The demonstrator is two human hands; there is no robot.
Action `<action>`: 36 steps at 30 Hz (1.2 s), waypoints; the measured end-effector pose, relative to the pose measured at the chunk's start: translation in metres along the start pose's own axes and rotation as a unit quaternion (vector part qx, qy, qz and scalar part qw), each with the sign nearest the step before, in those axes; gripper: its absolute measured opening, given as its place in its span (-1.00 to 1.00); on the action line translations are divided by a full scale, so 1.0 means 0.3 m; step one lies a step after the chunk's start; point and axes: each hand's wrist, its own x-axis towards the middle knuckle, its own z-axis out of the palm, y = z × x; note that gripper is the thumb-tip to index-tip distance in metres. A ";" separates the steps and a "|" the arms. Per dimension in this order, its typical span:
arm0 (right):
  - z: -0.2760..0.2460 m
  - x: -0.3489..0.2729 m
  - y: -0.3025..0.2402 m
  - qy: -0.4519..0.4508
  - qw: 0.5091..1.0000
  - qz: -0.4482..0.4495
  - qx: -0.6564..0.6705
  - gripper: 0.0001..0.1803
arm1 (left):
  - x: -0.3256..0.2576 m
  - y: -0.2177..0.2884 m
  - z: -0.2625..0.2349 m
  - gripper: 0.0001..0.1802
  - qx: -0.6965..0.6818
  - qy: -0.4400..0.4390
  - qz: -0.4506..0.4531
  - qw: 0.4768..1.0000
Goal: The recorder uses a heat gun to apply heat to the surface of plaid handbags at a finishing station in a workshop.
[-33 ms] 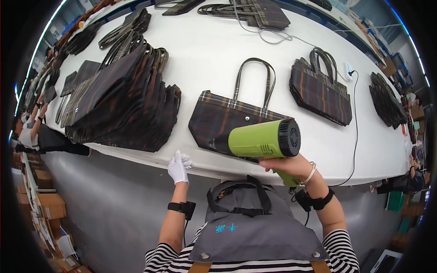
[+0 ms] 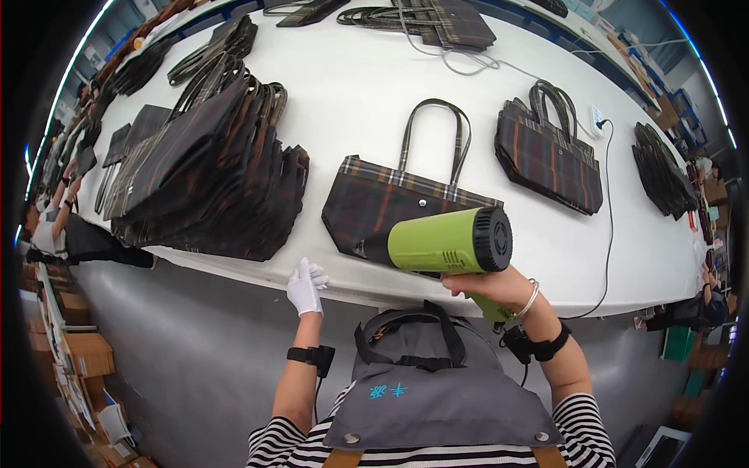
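Observation:
My right hand (image 2: 499,287) is closed round the handle of a green heat gun (image 2: 433,240) with a round black back end. Its dark nozzle points left, over the lower part of a dark plaid tote bag (image 2: 359,204). That bag lies flat on the white table, its handle loop stretched away from me and a small round snap near its top edge. The gun hides the bag's lower right part. At the table's near edge, left of this bag, my left hand (image 2: 306,287) wears a white glove. Its fingers are loosely extended, with nothing visible in them.
A thick pile of plaid bags (image 2: 211,171) covers the table's left side. To the right lie a small stack of bags (image 2: 550,156), a power strip (image 2: 598,117) with a black cord, and folded bags (image 2: 663,170). More bags (image 2: 460,27) lie at the far side. People work at both sides.
The heat gun and my right hand have shifted very slightly left. My left hand and the bag look practically the same.

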 end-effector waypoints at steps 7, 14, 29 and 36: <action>-0.084 -0.125 0.027 0.101 0.985 -0.038 -0.135 -0.51 | 0.014 -0.028 0.020 -0.66 0.244 0.062 0.209 0.945; -0.214 -0.322 0.080 0.185 0.979 0.026 -0.075 -0.53 | -0.080 0.130 0.200 -0.34 0.481 -0.139 0.567 0.654; -0.314 -0.541 0.300 0.440 0.886 -0.095 0.111 -0.67 | -0.157 0.068 0.553 -0.73 0.747 -0.233 0.301 0.545; -0.346 -0.575 0.364 0.461 0.866 -0.111 0.159 -0.68 | -0.164 -0.073 0.621 -0.36 0.645 -0.328 0.160 0.672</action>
